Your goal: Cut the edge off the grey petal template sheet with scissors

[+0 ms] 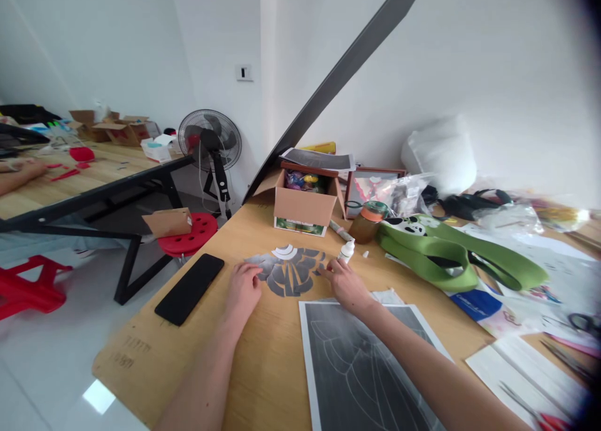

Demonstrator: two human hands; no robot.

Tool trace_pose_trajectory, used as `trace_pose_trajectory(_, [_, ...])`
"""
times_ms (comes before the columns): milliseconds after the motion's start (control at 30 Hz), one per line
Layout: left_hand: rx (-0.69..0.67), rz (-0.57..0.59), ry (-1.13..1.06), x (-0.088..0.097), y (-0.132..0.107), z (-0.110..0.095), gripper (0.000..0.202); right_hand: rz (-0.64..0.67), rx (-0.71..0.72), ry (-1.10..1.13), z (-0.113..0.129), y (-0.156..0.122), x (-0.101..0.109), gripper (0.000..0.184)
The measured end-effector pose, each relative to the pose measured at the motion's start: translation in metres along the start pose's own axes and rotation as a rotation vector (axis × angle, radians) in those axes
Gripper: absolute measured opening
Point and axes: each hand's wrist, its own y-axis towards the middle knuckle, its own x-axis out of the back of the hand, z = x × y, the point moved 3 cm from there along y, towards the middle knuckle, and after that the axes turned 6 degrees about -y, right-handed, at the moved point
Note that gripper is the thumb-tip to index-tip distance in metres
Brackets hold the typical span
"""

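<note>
A grey paper cutout shaped like overlapping petals (292, 273) lies flat on the wooden table (263, 356). My left hand (243, 288) rests on its left edge, fingers curled down onto the paper. My right hand (345, 284) touches its right edge, fingers bent and pressed to the table. A small white arc-shaped paper piece (284, 252) sits on the cutout's far side. A small white glue bottle (346, 251) stands just beyond my right hand. A dark printed sheet with petal outlines (357, 362) lies under my right forearm.
A black phone (190, 288) lies left of my left hand. Beyond stand an open cardboard box (303, 204), a jar with an orange lid (367, 221) and green felt strips (451, 256). Scissors (582, 322) and papers lie at right. Another person's arm (19, 174) rests on the far-left table.
</note>
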Motion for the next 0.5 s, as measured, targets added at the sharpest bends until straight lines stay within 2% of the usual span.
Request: trace_pose_trajectory(500, [0.007, 0.018, -0.001, -0.0018, -0.0010, 0.0009, 0.035, -0.026, 0.029, 0.004, -0.0009, 0.0027, 0.0009, 0.045])
